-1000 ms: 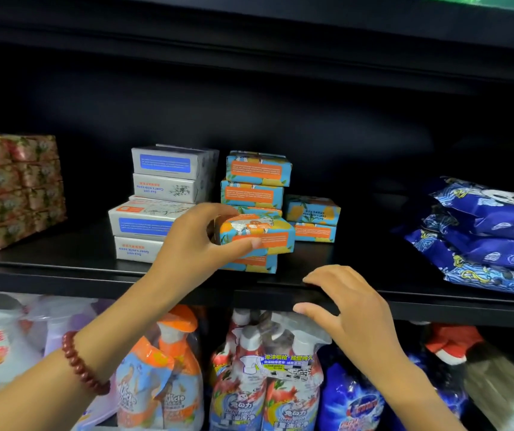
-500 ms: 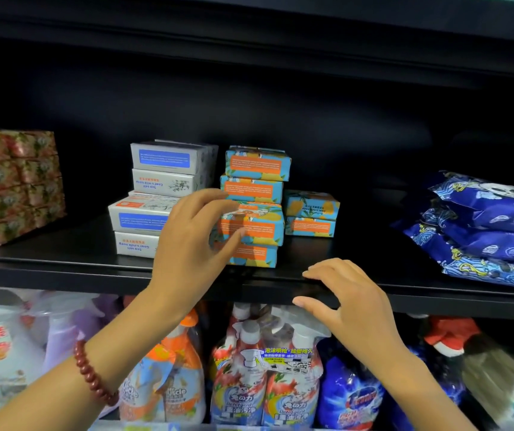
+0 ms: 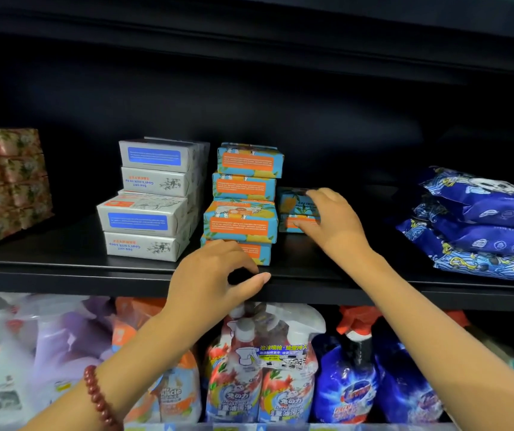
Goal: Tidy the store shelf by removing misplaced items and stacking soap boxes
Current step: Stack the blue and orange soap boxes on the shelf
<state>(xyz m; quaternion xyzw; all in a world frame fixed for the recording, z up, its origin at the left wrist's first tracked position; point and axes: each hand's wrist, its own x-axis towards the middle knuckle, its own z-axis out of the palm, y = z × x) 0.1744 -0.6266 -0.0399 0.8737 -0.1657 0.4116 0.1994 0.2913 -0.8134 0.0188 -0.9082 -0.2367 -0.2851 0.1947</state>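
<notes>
Right hand (image 3: 333, 222) grips two stacked blue-and-orange boxes (image 3: 294, 204); left hand (image 3: 209, 279) hovers loosely curled, empty, at the shelf (image 3: 62, 275) edge.

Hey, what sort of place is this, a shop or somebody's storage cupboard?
Most likely a shop aisle for household goods. The black shelf holds many identical soap boxes stacked in brand groups, matching blue packets are piled at the right, and spray bottles of cleaner crowd the level below.

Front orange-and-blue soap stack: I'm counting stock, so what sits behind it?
Two rear boxes show above it, stacked flat. Any boxes beneath them are covered by the front stack.
</notes>
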